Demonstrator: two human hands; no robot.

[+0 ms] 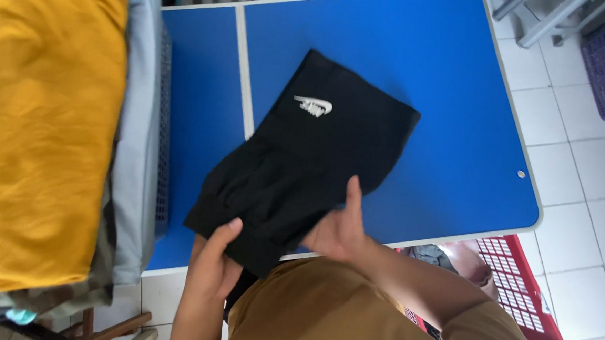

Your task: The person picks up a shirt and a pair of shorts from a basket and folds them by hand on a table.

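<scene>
White floor tiles surround the blue-topped table [444, 95] where our folded black fabric garment [303, 156] lies (soft, light, floppy). Our left hand [213, 258] pinches its near edge; our right hand [341, 227] grips alongside, best supporting the fold.

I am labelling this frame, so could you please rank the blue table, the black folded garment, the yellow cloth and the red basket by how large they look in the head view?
1. blue table
2. yellow cloth, though it is nearer the camera, so its look may mislead
3. black folded garment
4. red basket, only partly in view
</scene>
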